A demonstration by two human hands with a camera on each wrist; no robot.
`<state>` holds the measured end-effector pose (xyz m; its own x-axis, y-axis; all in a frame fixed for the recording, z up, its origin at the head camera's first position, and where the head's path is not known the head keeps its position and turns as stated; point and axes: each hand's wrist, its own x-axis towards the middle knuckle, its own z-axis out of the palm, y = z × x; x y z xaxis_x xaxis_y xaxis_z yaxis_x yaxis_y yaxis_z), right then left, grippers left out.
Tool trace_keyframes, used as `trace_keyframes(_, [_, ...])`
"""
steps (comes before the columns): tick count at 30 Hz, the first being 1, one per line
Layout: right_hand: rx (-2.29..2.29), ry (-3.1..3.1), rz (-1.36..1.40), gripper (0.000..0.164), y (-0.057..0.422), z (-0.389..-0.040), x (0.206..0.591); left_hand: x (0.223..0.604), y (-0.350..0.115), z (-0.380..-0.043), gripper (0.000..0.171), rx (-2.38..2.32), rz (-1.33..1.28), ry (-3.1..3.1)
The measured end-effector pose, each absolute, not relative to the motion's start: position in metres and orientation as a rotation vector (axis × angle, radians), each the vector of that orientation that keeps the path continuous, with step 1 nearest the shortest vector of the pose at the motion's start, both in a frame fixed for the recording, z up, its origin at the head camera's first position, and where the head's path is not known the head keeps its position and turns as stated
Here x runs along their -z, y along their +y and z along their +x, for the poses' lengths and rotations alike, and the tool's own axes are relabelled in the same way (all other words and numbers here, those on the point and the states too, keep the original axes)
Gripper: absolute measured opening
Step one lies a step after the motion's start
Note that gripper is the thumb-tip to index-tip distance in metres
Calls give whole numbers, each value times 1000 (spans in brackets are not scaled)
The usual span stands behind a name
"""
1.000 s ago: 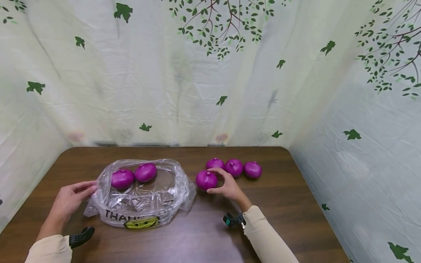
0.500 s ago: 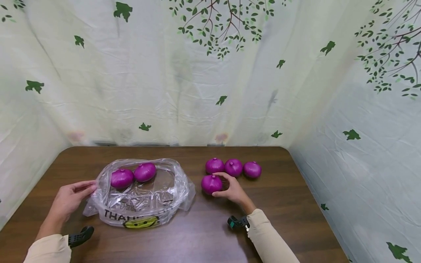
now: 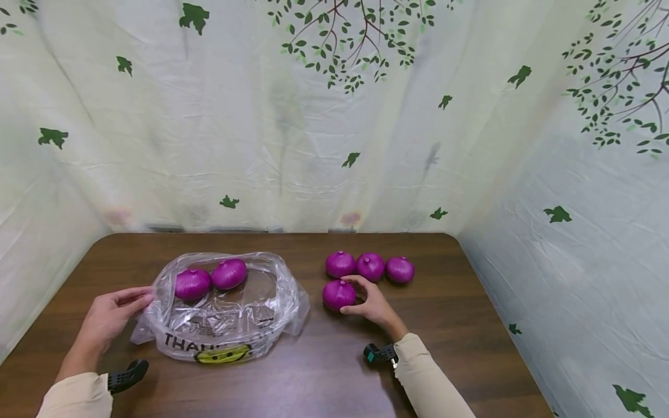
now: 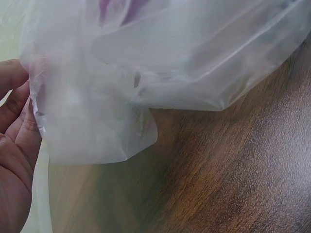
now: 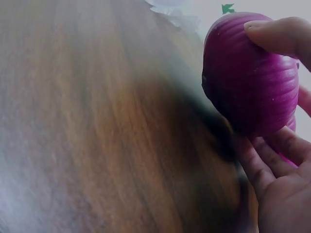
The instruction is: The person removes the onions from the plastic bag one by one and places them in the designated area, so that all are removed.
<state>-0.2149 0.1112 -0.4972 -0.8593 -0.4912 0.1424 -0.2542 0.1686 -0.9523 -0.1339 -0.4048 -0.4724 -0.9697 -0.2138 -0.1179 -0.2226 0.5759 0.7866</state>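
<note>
My left hand [image 3: 107,319] pinches the left edge of a clear plastic bag [image 3: 284,290], its fingertips partly behind the film in the left wrist view. The bag's mouth is spread wide, and two purple onions [image 3: 193,284] lie side by side toward its back left. To the right of the bag, my right hand [image 3: 372,302] holds another purple onion [image 5: 250,77] between thumb and fingers. Whether this onion touches the table cannot be told. Just behind it stands a row of three more purple onions [image 3: 370,267], stems up.
Everything lies on a brown wooden table [image 3: 292,383]. A pale curtain [image 3: 251,145] with printed green leaves encloses the back and sides. Black bands with dark devices [image 3: 128,376] sit on both wrists. Black lettering and a yellow print mark the bag's front.
My right hand has shifted a little to the right and toward me with the onion, away from the bag. The left hand and the bag stay in place.
</note>
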Motion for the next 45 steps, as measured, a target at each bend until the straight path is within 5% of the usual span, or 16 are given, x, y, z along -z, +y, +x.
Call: trace_keyframes(45, [1841, 2204, -691, 62, 113, -214, 507, 475, -405, -134, 61, -1396, -369, 2806])
